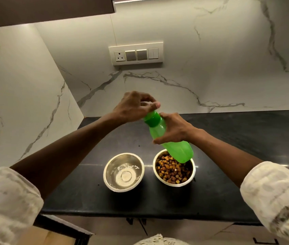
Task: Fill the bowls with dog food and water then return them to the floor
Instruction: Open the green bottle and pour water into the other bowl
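Note:
Two steel bowls stand side by side on the black counter. The left bowl holds clear water. The right bowl is full of brown dog food pieces. A green plastic bottle hangs tilted above the right bowl, its top pointing up and to the left. My right hand grips the bottle's body. My left hand has its fingertips pinched at the bottle's green cap.
A marble-look wall runs behind and to the left of the counter, with a switch and socket plate on it. A dark cabinet hangs at the upper left. The counter's front edge lies just below the bowls.

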The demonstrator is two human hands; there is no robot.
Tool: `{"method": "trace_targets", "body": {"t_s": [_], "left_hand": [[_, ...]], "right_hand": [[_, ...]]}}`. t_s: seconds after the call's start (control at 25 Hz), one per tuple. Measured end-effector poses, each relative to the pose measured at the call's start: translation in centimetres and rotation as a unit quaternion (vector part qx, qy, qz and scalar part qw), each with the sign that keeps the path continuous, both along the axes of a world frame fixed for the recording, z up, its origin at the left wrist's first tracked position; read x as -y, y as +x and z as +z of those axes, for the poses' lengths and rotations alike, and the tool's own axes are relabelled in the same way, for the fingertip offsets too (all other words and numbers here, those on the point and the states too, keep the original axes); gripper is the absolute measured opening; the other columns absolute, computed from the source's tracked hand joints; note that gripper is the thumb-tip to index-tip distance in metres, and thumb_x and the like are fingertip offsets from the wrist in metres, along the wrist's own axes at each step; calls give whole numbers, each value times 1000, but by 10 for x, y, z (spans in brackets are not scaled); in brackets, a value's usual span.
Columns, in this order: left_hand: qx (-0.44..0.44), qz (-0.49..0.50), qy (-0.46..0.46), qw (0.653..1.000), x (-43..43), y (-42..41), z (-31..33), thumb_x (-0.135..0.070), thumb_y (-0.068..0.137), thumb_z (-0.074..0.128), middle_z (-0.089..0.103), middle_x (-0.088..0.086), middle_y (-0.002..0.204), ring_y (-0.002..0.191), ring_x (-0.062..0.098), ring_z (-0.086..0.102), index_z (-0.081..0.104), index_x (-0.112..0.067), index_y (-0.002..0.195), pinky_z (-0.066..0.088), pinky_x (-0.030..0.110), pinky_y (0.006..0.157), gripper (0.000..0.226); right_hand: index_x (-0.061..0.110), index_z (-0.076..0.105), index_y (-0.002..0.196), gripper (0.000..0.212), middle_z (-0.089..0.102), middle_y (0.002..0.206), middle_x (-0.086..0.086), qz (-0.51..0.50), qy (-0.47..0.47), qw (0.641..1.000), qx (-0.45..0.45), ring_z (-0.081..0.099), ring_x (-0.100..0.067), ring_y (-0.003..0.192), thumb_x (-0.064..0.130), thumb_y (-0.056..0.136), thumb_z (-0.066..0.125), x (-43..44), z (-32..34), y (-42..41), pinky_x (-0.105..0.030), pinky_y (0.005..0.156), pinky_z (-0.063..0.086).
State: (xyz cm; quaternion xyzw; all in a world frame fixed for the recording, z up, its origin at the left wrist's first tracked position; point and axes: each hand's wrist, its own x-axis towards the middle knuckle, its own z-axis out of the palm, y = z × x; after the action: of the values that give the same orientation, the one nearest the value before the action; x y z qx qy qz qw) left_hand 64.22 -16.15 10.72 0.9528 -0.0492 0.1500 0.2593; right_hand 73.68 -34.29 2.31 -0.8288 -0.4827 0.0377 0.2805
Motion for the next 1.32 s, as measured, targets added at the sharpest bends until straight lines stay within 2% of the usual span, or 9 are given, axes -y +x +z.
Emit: {"method": "trace_targets", "body": {"t_s": [0.12, 0.36, 0.48, 0.64, 0.84, 0.96, 1.08, 1.24, 1.32], "left_hand": [[-145, 82, -4, 986, 10, 20, 0, -54, 97, 61, 79, 12, 78, 56, 13, 75, 78, -6, 106, 62, 24, 54, 51], [-208, -120, 4, 971, 14, 38, 20, -16, 85, 82, 73, -3, 126, 120, 11, 65, 80, -18, 104, 56, 33, 100, 19], [-134, -6, 6, 991, 28, 54, 14, -39, 93, 73, 79, 7, 107, 93, 18, 76, 79, -12, 109, 65, 42, 85, 32], [-215, 64, -3, 975, 35, 72, 14, -37, 92, 76, 79, 15, 96, 73, 21, 78, 79, -9, 105, 65, 26, 61, 32], [-168, -112, 73, 977, 45, 75, 25, -16, 79, 85, 74, -3, 126, 120, 13, 66, 82, -21, 102, 50, 33, 103, 23], [-112, 30, 60, 991, 51, 94, 16, -50, 89, 75, 78, 11, 111, 95, 21, 76, 78, -10, 109, 63, 32, 78, 45], [-217, 97, 25, 971, 53, 106, 13, -49, 90, 74, 79, 12, 86, 62, 18, 77, 77, -4, 104, 63, 25, 54, 47], [-157, -76, 229, 958, 62, 111, 16, -6, 78, 80, 77, 1, 115, 106, 21, 67, 80, -19, 105, 54, 40, 97, 30], [-136, -116, 301, 937, 70, 117, 16, -8, 79, 76, 73, -2, 120, 113, 20, 57, 78, -22, 108, 47, 38, 97, 33]], "right_hand": [[13, 64, 118, 76, 69, 89, -3, -2, 3, 1000, 13, 66, -24, 77, 53, 59, 92, 5, 3, 11, -44, 70, 59], [15, 66, 124, 78, 71, 93, 0, 1, 8, 1000, 11, 69, -22, 83, 50, 61, 94, 21, 1, 37, -31, 71, 58], [11, 60, 135, 90, 71, 101, -4, 2, 22, 1000, 18, 66, -23, 86, 51, 62, 94, 23, 0, 46, -36, 76, 58], [13, 60, 134, 89, 70, 97, -1, 20, 29, 999, 32, 64, -22, 80, 51, 60, 92, 27, -2, 58, -32, 69, 54], [22, 63, 126, 76, 67, 95, 8, 12, 30, 999, 13, 63, -14, 80, 51, 62, 93, 35, -7, 76, -15, 67, 44], [13, 55, 141, 92, 68, 104, 0, 15, 51, 998, 18, 63, -16, 85, 49, 64, 93, 41, -7, 86, -27, 72, 52], [12, 61, 132, 85, 69, 98, -1, 16, 48, 999, 20, 63, -19, 81, 48, 62, 94, 45, -8, 96, -28, 68, 51], [22, 65, 121, 72, 68, 100, 7, 18, 38, 999, -8, 64, -15, 87, 49, 61, 94, 47, -13, 109, -22, 72, 51], [24, 67, 117, 69, 70, 101, 6, 10, 41, 999, -33, 66, -16, 88, 51, 61, 95, 48, -16, 118, -28, 75, 56]]}}
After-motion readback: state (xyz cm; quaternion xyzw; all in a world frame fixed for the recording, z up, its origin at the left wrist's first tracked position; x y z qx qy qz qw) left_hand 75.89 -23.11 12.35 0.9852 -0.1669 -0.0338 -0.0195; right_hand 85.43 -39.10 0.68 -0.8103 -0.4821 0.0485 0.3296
